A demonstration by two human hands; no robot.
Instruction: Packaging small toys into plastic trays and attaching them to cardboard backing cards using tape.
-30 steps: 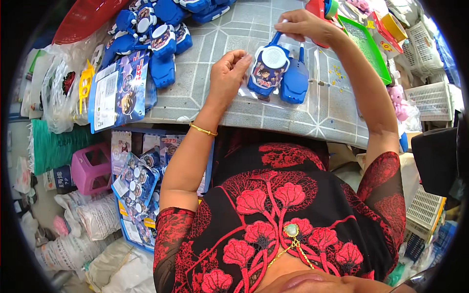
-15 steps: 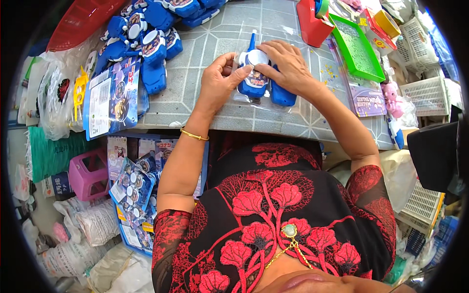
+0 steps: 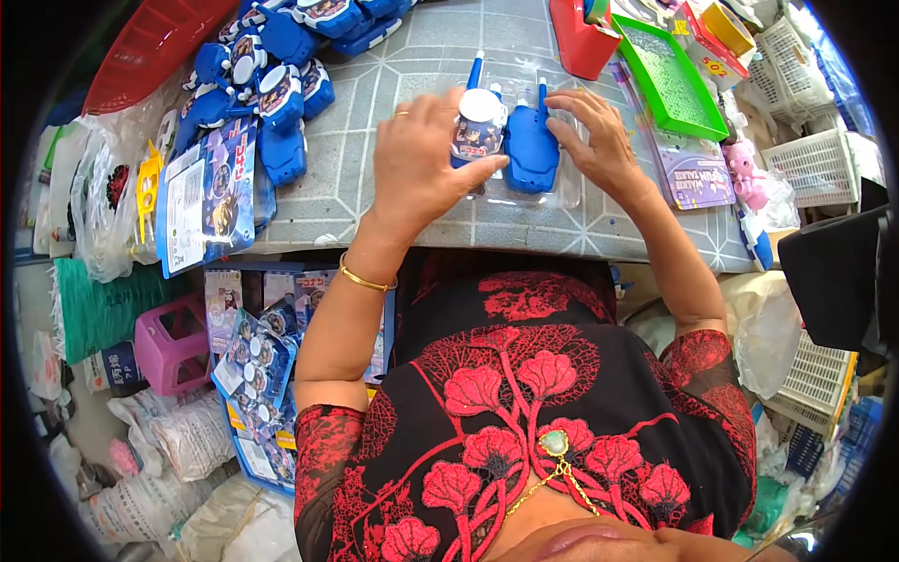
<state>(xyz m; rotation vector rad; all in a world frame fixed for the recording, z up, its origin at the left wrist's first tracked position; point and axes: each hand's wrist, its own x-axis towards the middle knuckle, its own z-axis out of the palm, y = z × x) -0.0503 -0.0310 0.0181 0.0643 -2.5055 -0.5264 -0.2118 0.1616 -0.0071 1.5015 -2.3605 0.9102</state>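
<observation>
Two blue toy walkie-talkies lie side by side in a clear plastic blister tray (image 3: 567, 192) on the table. The left toy walkie-talkie (image 3: 480, 126) shows its printed front with a round white disc; the right toy walkie-talkie (image 3: 531, 159) lies with its plain blue back up. My left hand (image 3: 423, 155) lies along the left toy's side, thumb stretched across its lower end, its fingers apart from the thumb and slightly blurred. At the right toy's outer edge, my right hand (image 3: 599, 140) is open with curved, spread fingers.
A heap of blue toy walkie-talkies (image 3: 281, 94) fills the far left beside a red basin (image 3: 154, 47). Printed cards (image 3: 211, 192) stand at the table's left edge. A red tape dispenser (image 3: 582, 42), green tray (image 3: 670, 80) and purple box (image 3: 693, 178) sit at right.
Both hands have drawn apart from the left toy; my right hand has moved right, uncovering the right toy's back. The toys now sit side by side in the tray.
</observation>
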